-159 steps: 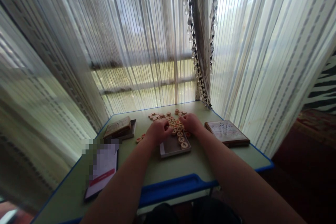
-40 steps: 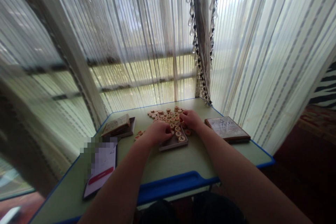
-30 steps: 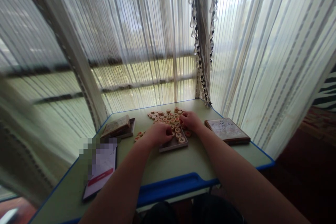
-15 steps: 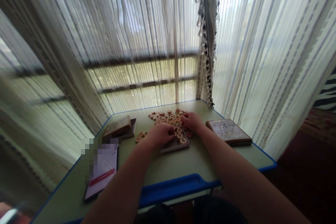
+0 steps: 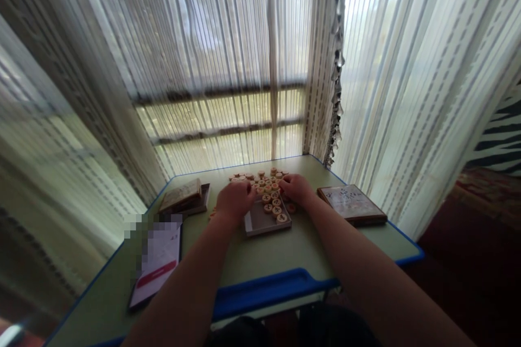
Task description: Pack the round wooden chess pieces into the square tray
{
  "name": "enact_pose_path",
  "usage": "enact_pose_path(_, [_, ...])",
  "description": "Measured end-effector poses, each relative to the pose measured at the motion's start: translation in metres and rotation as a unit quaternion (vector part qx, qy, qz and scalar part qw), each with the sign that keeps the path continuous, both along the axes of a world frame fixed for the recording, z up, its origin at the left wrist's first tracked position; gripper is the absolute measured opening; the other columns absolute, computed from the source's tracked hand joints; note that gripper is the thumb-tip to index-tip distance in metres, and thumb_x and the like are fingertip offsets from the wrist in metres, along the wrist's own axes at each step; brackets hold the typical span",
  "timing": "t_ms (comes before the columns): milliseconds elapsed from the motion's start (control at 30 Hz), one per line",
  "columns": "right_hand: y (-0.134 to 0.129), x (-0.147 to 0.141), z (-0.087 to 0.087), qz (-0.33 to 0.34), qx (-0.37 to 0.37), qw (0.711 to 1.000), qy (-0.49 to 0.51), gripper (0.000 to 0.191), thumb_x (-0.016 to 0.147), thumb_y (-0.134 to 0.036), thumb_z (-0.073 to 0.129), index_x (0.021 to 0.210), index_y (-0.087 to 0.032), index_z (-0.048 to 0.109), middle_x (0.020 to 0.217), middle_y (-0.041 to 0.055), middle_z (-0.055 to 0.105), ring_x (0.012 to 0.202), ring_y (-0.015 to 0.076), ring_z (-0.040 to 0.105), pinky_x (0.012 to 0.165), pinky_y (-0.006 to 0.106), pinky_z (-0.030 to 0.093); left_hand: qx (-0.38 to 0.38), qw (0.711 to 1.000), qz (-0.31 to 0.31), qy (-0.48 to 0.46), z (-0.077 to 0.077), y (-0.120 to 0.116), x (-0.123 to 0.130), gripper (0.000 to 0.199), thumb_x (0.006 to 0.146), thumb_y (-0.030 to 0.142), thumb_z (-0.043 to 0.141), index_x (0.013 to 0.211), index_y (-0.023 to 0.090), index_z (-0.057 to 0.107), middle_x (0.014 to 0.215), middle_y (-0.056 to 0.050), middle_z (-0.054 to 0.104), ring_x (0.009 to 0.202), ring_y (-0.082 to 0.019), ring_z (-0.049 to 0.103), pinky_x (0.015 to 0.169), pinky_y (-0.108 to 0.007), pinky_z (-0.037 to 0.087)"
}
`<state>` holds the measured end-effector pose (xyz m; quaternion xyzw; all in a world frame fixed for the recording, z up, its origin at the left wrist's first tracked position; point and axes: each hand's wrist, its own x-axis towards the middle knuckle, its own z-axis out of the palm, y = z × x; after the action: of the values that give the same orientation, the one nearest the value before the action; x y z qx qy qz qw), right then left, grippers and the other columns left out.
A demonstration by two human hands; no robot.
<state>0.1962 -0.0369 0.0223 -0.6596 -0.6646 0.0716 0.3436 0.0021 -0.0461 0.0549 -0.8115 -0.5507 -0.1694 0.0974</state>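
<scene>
Round wooden pieces with characters [image 5: 266,180] lie in a pile near the back of the green table. In front of them is a shallow grey box [image 5: 260,223] with several pieces along its right side and back. My left hand [image 5: 236,198] is at the box's back left corner, beside the pile, fingers curled; what they hold, if anything, is hidden. My right hand [image 5: 296,188] rests at the pile's right edge, just beyond the box's right side, with its fingers bent together against the pieces. A lone piece [image 5: 291,208] lies right of the box.
A tablet [image 5: 157,268] lies at the left. Behind it, a lid [image 5: 183,193] leans on another shallow box [image 5: 202,201]. A flat square box [image 5: 352,203] sits at the right. The table [image 5: 280,255] has a blue front tray [image 5: 264,288]; sheer curtains hang behind.
My left hand has moved left and back, from over the grey box to its back left corner. More of the box's inside shows. My right hand has barely moved.
</scene>
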Motion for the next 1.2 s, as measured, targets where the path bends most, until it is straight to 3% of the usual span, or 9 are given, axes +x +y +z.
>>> enact_pose_path(100, [-0.0002, -0.0003, 0.0003, -0.006, 0.001, 1.000, -0.010, 0.029, 0.074, -0.029, 0.043, 0.062, -0.014, 0.065, 0.059, 0.0044, 0.063, 0.055, 0.0109, 0.051, 0.051, 0.021, 0.029, -0.018, 1.000, 0.018, 0.000, -0.0024, 0.0013, -0.0006, 0.032, 0.080, 0.039, 0.035, 0.086, 0.019, 0.059, 0.087, -0.008, 0.061, 0.078, -0.019, 0.057, 0.064, -0.027, 0.040])
enact_pose_path(300, [-0.0010, -0.0002, -0.0001, 0.004, 0.004, 1.000, -0.030, 0.030, 0.074, -0.031, 0.042, 0.064, -0.014, 0.065, 0.061, 0.0044, 0.063, 0.055, 0.0109, 0.050, 0.050, 0.021, 0.028, -0.027, 1.000, -0.004, -0.011, -0.0053, 0.0027, 0.0018, 0.031, 0.079, 0.039, 0.038, 0.088, 0.018, 0.059, 0.094, -0.008, 0.059, 0.086, -0.020, 0.055, 0.071, -0.028, 0.041])
enact_pose_path(433, [-0.0031, -0.0013, 0.0024, 0.005, -0.004, 0.999, -0.047, 0.031, 0.074, -0.031, 0.042, 0.065, -0.013, 0.065, 0.063, 0.0054, 0.064, 0.055, 0.0111, 0.049, 0.050, 0.022, 0.028, -0.015, 0.997, -0.072, -0.027, -0.0045, 0.0020, 0.0026, 0.032, 0.076, 0.043, 0.042, 0.087, 0.019, 0.060, 0.091, -0.007, 0.059, 0.082, -0.018, 0.054, 0.069, -0.027, 0.041])
enact_pose_path(600, [-0.0046, -0.0021, 0.0041, 0.003, -0.007, 0.999, -0.054, 0.029, 0.073, -0.030, 0.042, 0.070, -0.014, 0.067, 0.065, 0.0053, 0.064, 0.057, 0.0117, 0.051, 0.051, 0.022, 0.027, -0.098, 0.982, -0.160, 0.002, -0.0057, -0.0006, 0.0027, 0.017, 0.069, 0.030, 0.049, 0.073, 0.021, 0.063, 0.075, -0.001, 0.060, 0.069, -0.013, 0.053, 0.061, -0.022, 0.038])
enact_pose_path(733, [-0.0043, -0.0020, 0.0033, 0.000, -0.009, 0.999, -0.053, 0.029, 0.073, -0.030, 0.042, 0.073, -0.015, 0.067, 0.068, 0.0055, 0.065, 0.061, 0.0125, 0.052, 0.052, 0.022, 0.028, -0.128, 0.979, -0.160, 0.012, -0.0081, -0.0006, 0.0030, 0.019, 0.067, 0.033, 0.051, 0.072, 0.021, 0.065, 0.072, 0.000, 0.061, 0.065, -0.012, 0.052, 0.056, -0.021, 0.036])
enact_pose_path(1200, [-0.0009, -0.0017, 0.0006, -0.009, -0.018, 0.995, -0.094, 0.032, 0.077, -0.031, 0.040, 0.073, -0.014, 0.068, 0.072, 0.0075, 0.066, 0.060, 0.0128, 0.051, 0.054, 0.023, 0.028, -0.111, 0.979, -0.173, 0.010, -0.0074, -0.0018, 0.0040, 0.023, 0.066, 0.041, 0.054, 0.069, 0.021, 0.065, 0.070, -0.001, 0.060, 0.065, -0.012, 0.051, 0.056, -0.021, 0.035])
